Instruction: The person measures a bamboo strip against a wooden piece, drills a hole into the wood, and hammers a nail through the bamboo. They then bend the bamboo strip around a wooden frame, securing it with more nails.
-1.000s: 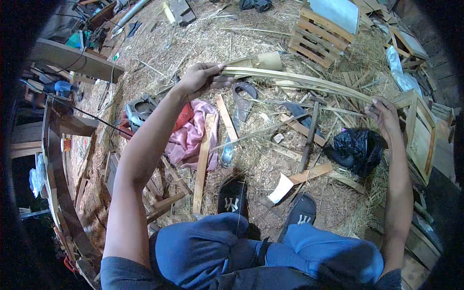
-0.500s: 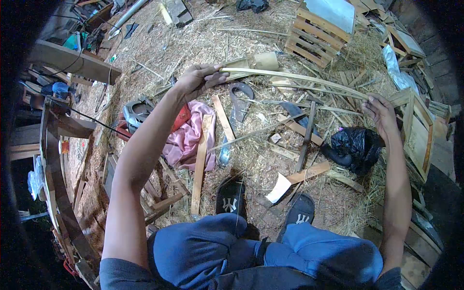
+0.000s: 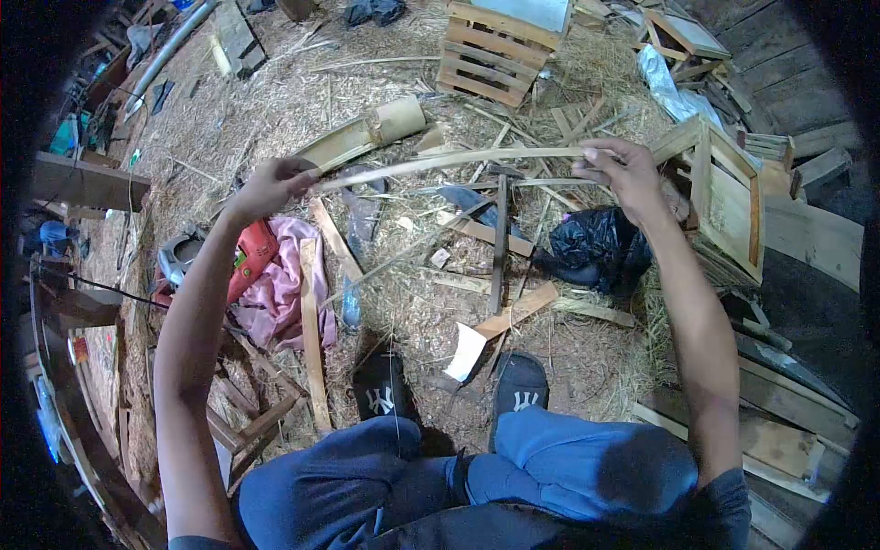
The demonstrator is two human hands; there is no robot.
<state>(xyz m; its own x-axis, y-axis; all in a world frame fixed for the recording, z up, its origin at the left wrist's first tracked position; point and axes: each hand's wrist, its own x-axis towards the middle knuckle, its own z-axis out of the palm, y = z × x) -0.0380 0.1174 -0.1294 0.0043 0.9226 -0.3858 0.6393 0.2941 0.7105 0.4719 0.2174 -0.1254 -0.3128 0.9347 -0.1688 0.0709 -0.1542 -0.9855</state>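
A long, thin, pale strip [image 3: 449, 159] is stretched in a slight upward bow between my two hands. Its left end is pinched by my left hand [image 3: 275, 188], fingers closed together. My right hand [image 3: 623, 174] grips the other end between thumb and fingers. Behind the strip, beyond my left hand, lies a split bamboo piece [image 3: 357, 136] on the straw-covered ground. A black plastic bag [image 3: 600, 247] rests below my right hand.
Wood scraps, a pink cloth [image 3: 284, 298] and a red tool [image 3: 252, 257] lie on the ground. A slatted wooden crate [image 3: 495, 55] stands ahead, a wooden frame box [image 3: 724, 202] at right. A curved wooden piece [image 3: 64, 357] is at far left.
The view has turned, so the ground items sit further left. Both hands still hold the strip; my left hand is now lower, my right hand higher, and the strip is less bowed.
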